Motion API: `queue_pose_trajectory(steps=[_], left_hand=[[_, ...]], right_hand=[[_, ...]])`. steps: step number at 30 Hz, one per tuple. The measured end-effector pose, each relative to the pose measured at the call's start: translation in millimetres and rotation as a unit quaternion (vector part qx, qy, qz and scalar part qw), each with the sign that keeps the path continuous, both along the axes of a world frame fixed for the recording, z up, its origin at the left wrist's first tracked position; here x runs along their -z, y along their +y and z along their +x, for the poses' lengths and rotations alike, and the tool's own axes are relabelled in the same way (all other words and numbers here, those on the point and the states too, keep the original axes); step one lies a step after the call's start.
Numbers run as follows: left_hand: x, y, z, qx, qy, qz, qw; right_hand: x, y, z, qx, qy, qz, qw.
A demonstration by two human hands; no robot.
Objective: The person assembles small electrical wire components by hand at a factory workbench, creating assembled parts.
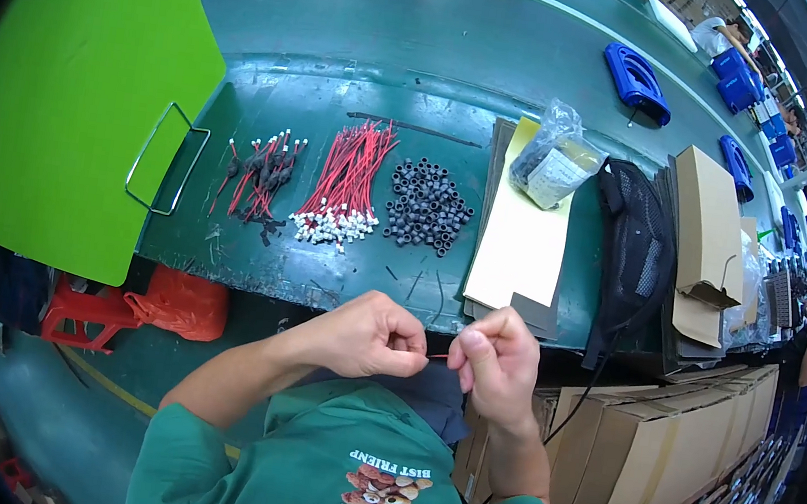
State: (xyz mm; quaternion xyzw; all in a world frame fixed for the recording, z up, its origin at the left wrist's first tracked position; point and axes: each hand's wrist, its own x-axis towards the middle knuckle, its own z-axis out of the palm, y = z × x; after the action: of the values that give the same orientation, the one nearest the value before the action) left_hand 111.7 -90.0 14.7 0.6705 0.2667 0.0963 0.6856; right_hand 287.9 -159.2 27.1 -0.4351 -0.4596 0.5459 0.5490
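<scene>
Just off the table's front edge, my left hand (383, 338) and my right hand (498, 364) are held close together, both closed in a pinch. A short piece of thin red wire (438, 356) shows between the fingertips; its ends are hidden in my hands. Beyond them on the table lies a sheaf of red wires (353, 170) with white connectors at the near end. To its right is a heap of small dark grey tubular caps (429, 207). On its left lies a smaller bunch of red wires with dark pieces on them (267, 175).
A green board (81, 92) with a wire handle stands at left. Rightward are yellow-white sheets (522, 236), a clear plastic bag (557, 165), a black mesh bag (639, 241) and cardboard (709, 229). Large cartons (661, 455) stand below right; a red stool (86, 314) is lower left.
</scene>
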Motion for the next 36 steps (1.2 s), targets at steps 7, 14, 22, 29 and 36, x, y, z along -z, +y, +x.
queue_pose_trajectory(steps=[7,14,22,29,36], left_hand=[[-3.4,-15.5,31.1,-0.262,-0.130,0.004,0.956],[19.4,2.8,72.7,-0.237,-0.193,-0.156,0.939],[32.8,30.9,105.1,-0.249,-0.115,0.064,0.959],[52.4,35.2,107.7,-0.243,-0.046,0.033,0.968],[50.4,34.5,108.0,-0.246,-0.032,0.098,0.964]], right_hand=[[14.7,1.0,21.6,0.123,-0.360,0.445,0.810],[16.3,-6.0,32.7,0.149,-0.436,0.425,0.779],[27.9,27.2,82.1,0.125,-0.576,0.101,0.802],[23.9,32.3,82.7,0.064,-0.570,0.132,0.808],[21.6,29.6,90.6,0.047,-0.560,0.107,0.820]])
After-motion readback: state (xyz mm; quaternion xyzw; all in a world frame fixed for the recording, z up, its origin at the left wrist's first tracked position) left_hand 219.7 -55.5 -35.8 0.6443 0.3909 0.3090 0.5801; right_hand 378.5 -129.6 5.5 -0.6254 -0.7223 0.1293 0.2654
